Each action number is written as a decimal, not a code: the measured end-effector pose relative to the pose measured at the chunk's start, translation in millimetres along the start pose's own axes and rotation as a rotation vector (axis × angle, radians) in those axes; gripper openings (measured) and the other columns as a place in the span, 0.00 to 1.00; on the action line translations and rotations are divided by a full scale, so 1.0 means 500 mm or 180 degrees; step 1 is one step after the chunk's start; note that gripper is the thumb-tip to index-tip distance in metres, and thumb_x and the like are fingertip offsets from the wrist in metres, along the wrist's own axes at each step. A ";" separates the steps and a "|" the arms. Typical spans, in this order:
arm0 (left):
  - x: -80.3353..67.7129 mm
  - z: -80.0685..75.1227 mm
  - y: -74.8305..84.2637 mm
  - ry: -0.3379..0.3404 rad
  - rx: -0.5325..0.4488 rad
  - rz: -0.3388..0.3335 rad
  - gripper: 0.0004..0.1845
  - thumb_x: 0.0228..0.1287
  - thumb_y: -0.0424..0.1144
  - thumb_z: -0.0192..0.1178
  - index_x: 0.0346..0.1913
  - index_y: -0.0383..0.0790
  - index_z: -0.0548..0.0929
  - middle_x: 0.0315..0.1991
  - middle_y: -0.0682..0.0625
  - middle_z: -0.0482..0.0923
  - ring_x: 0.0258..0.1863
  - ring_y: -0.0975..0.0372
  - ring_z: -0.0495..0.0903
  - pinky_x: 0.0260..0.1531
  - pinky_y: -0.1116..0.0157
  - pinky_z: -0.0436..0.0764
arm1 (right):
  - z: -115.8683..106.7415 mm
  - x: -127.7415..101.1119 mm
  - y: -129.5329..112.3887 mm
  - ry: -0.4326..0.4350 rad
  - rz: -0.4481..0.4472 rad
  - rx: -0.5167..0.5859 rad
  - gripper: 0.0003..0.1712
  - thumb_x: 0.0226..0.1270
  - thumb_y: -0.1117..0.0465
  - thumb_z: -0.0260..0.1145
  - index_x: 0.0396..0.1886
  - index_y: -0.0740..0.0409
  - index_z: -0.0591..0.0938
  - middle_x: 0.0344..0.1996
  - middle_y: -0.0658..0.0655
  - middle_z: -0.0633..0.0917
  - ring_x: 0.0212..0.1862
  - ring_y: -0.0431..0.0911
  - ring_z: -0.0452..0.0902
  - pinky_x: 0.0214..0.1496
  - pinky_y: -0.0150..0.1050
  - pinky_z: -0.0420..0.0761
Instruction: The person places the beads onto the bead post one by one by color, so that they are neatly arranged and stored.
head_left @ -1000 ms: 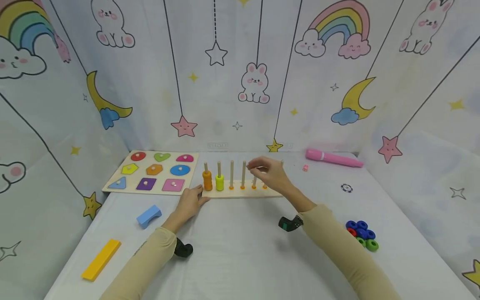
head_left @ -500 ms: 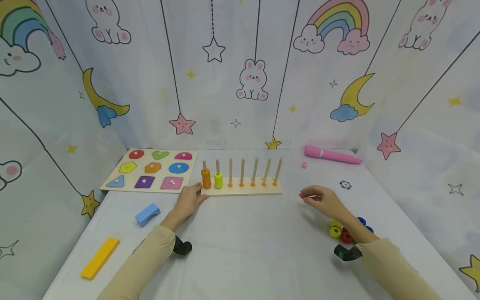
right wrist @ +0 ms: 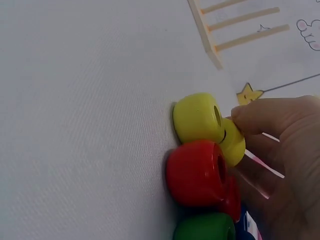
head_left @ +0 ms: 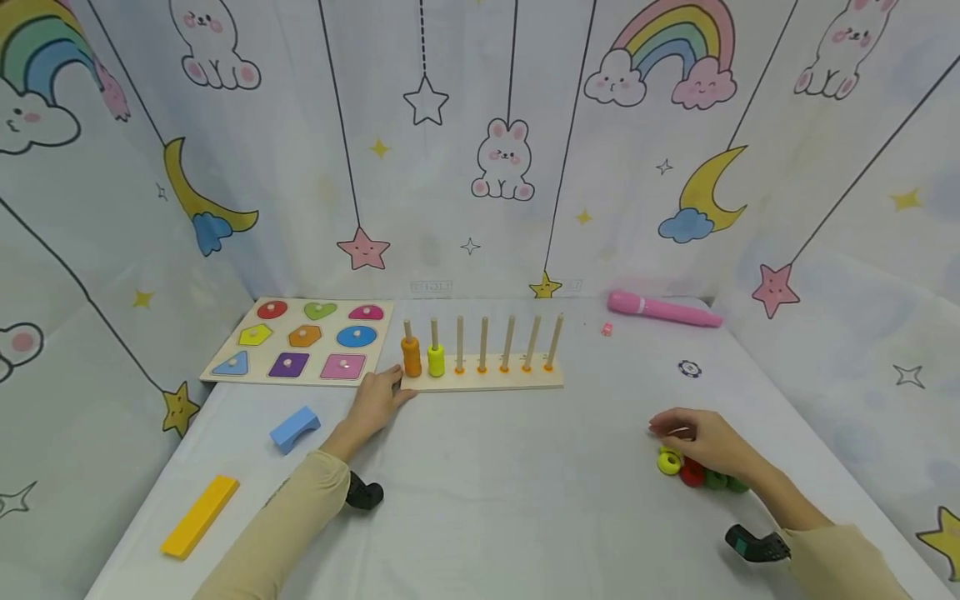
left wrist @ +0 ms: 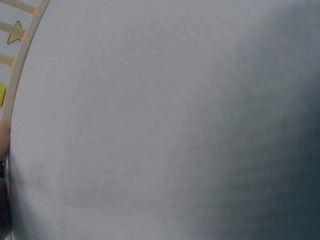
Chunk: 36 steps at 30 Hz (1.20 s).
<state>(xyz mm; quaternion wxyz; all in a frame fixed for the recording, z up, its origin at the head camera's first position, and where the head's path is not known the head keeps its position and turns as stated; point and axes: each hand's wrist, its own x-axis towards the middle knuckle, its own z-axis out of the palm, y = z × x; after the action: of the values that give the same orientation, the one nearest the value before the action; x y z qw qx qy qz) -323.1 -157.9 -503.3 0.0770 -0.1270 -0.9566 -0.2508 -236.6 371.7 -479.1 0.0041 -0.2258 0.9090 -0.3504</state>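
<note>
- Reaching into a cluster of loose beads, the right hand (head_left: 705,442) is placed at about 4 o'clock on the table (head_left: 487,483); its fingers (right wrist: 260,117) are curled over the yellow bead (right wrist: 200,117) and touch its far side, but a completed pinch cannot be confirmed.
- The yellow bead is located at the near-left edge of the cluster, touching the red bead (right wrist: 197,172); the green bead (right wrist: 205,227) is touching the red one.
- Risk: neighbouring beads may be knocked and rolled away if the yellow bead is dragged sideways, since all are in contact.
- Risk: the bead may be dropped if it is lifted on a fingertip touch alone, given its rounded, smooth surface.
- The left hand (head_left: 378,400) is laid with relaxed fingers against the left end of the peg board (head_left: 487,382), at 12 o'clock from the table's centre.
- Risk: the board may be shifted if that contact is eased, as only an orange stack (head_left: 411,358) and a yellow-green stack (head_left: 436,361) weigh it down.
</note>
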 end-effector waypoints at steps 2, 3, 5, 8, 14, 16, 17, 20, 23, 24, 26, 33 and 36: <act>0.000 0.001 0.000 -0.0009 -0.0025 -0.0013 0.30 0.61 0.43 0.64 0.58 0.24 0.73 0.59 0.35 0.71 0.55 0.41 0.70 0.56 0.49 0.67 | -0.002 -0.008 0.000 -0.0037 -0.0007 -0.0057 0.13 0.62 0.65 0.66 0.47 0.58 0.81 0.42 0.54 0.85 0.43 0.45 0.81 0.44 0.28 0.79; 0.000 0.001 0.001 -0.0011 -0.0030 -0.0010 0.30 0.61 0.43 0.64 0.58 0.24 0.73 0.59 0.35 0.71 0.56 0.41 0.70 0.56 0.49 0.67 | -0.004 -0.011 -0.001 -0.0046 -0.0014 -0.0093 0.13 0.62 0.65 0.66 0.47 0.58 0.81 0.41 0.54 0.85 0.43 0.45 0.81 0.43 0.29 0.79; 0.001 0.002 0.001 -0.0014 -0.0038 -0.0008 0.30 0.60 0.43 0.65 0.59 0.24 0.73 0.59 0.35 0.71 0.56 0.41 0.70 0.56 0.50 0.68 | -0.006 -0.018 -0.004 -0.0069 -0.0024 -0.0159 0.13 0.62 0.66 0.67 0.47 0.58 0.81 0.41 0.53 0.85 0.42 0.44 0.81 0.42 0.30 0.80; 0.001 0.002 0.002 -0.0011 -0.0047 -0.0013 0.30 0.60 0.43 0.65 0.59 0.25 0.73 0.60 0.35 0.71 0.55 0.42 0.71 0.54 0.51 0.69 | -0.010 -0.025 -0.012 -0.0133 -0.0003 -0.0240 0.14 0.61 0.67 0.67 0.47 0.57 0.81 0.41 0.53 0.85 0.42 0.43 0.81 0.41 0.30 0.80; 0.003 0.003 0.002 0.0013 -0.0071 -0.0030 0.30 0.60 0.43 0.65 0.59 0.25 0.73 0.59 0.36 0.71 0.56 0.42 0.71 0.54 0.51 0.69 | -0.011 -0.026 -0.014 -0.0221 0.0092 -0.0287 0.14 0.62 0.65 0.66 0.48 0.57 0.81 0.43 0.53 0.84 0.43 0.41 0.80 0.42 0.27 0.79; 0.003 0.002 0.002 0.0020 -0.0062 -0.0005 0.30 0.60 0.43 0.65 0.58 0.25 0.73 0.59 0.35 0.71 0.56 0.42 0.71 0.54 0.51 0.69 | -0.011 -0.024 -0.011 -0.0226 0.0128 -0.0241 0.14 0.62 0.63 0.67 0.48 0.57 0.81 0.43 0.53 0.84 0.44 0.42 0.80 0.43 0.27 0.79; 0.003 0.002 0.001 0.0018 -0.0068 -0.0003 0.30 0.60 0.43 0.65 0.58 0.25 0.73 0.59 0.35 0.71 0.56 0.42 0.71 0.54 0.51 0.69 | -0.011 -0.024 -0.009 -0.0223 0.0141 -0.0225 0.14 0.62 0.62 0.67 0.48 0.58 0.81 0.43 0.53 0.84 0.44 0.42 0.80 0.43 0.26 0.79; 0.002 0.004 -0.001 0.0023 -0.0083 0.0013 0.30 0.60 0.43 0.65 0.59 0.25 0.73 0.59 0.35 0.71 0.57 0.42 0.70 0.56 0.50 0.69 | -0.008 -0.023 -0.004 -0.0168 0.0267 -0.0172 0.15 0.62 0.59 0.67 0.48 0.57 0.81 0.42 0.52 0.84 0.43 0.41 0.80 0.43 0.26 0.78; 0.001 0.005 -0.001 0.0010 -0.0099 -0.0009 0.30 0.60 0.43 0.65 0.59 0.25 0.72 0.59 0.35 0.71 0.57 0.42 0.70 0.56 0.51 0.68 | -0.002 -0.022 0.000 -0.0004 0.0310 -0.0186 0.13 0.62 0.58 0.68 0.46 0.56 0.82 0.42 0.51 0.84 0.43 0.40 0.80 0.43 0.27 0.79; 0.000 0.006 -0.001 0.0009 -0.0092 -0.0007 0.30 0.60 0.42 0.65 0.59 0.25 0.72 0.59 0.35 0.70 0.56 0.42 0.70 0.55 0.51 0.69 | 0.001 -0.021 0.001 0.0066 0.0300 -0.0199 0.12 0.62 0.58 0.68 0.45 0.56 0.82 0.41 0.51 0.84 0.43 0.40 0.80 0.43 0.27 0.79; -0.002 0.005 0.000 0.0001 -0.0088 -0.0012 0.30 0.60 0.43 0.65 0.59 0.25 0.73 0.59 0.35 0.71 0.56 0.42 0.70 0.55 0.51 0.69 | 0.006 -0.019 0.003 0.0196 0.0220 -0.0254 0.10 0.62 0.60 0.68 0.42 0.55 0.83 0.41 0.50 0.83 0.43 0.40 0.80 0.42 0.28 0.79; -0.003 0.002 0.000 0.0022 -0.0085 0.0011 0.30 0.60 0.43 0.65 0.58 0.24 0.73 0.59 0.35 0.71 0.57 0.42 0.70 0.57 0.50 0.68 | 0.020 -0.009 0.008 0.0561 -0.0154 -0.0470 0.09 0.58 0.68 0.69 0.39 0.56 0.86 0.40 0.49 0.82 0.42 0.38 0.78 0.39 0.27 0.79; -0.002 0.001 -0.002 0.0056 -0.0078 0.0012 0.30 0.60 0.43 0.65 0.58 0.24 0.73 0.59 0.35 0.71 0.57 0.42 0.71 0.57 0.50 0.68 | 0.027 0.004 0.003 0.0618 -0.0260 -0.0457 0.13 0.57 0.71 0.69 0.42 0.58 0.85 0.42 0.51 0.83 0.44 0.39 0.78 0.41 0.26 0.79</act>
<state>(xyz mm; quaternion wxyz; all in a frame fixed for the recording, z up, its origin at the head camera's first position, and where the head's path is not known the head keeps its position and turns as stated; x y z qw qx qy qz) -322.6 -158.9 -504.4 0.0844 -0.1276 -0.9525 -0.2635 -236.6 363.4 -489.6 -0.1143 -0.2274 0.9179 -0.3045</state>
